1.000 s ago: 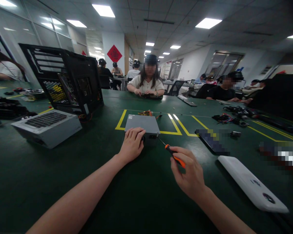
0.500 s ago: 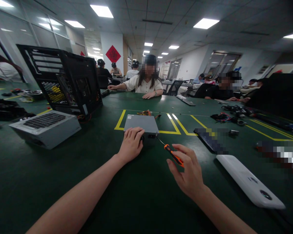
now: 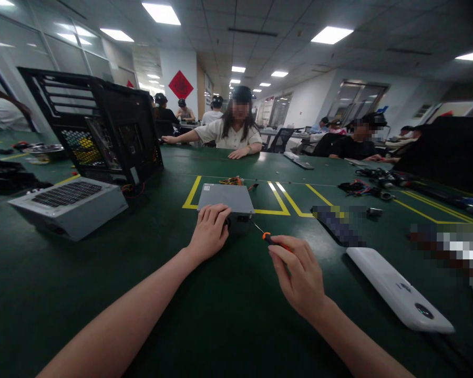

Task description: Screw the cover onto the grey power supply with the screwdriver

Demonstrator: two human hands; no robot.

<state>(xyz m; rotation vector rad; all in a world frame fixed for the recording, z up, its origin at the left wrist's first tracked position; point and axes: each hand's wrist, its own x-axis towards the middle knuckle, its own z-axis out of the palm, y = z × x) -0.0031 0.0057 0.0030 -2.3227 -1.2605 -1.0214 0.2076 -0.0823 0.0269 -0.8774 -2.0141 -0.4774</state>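
Note:
A grey computer power supply [image 3: 226, 197] lies on the green table in front of me, with coloured cables [image 3: 232, 181] at its far side. My left hand [image 3: 211, 228] grips its near left edge, fingers curled over the top. Between the thumb and fingers of my right hand [image 3: 299, 268] is an orange and black screwdriver [image 3: 268, 239]. Its shaft points up and left, and the tip meets the near right corner of the power supply. Whether the tip sits in a screw is too small to tell.
On the left stand a second power supply [image 3: 69, 205] and a black computer case [image 3: 106, 131]. To the right lie a long white device [image 3: 398, 289], a small dark cylinder [image 3: 374, 212] and a heap of cables [image 3: 358, 188]. A person [image 3: 236, 126] sits across the table.
My right hand's fingers, spread apart beside the screwdriver handle earlier, have closed around it. My left hand stays on the power supply. The view has shifted slightly.

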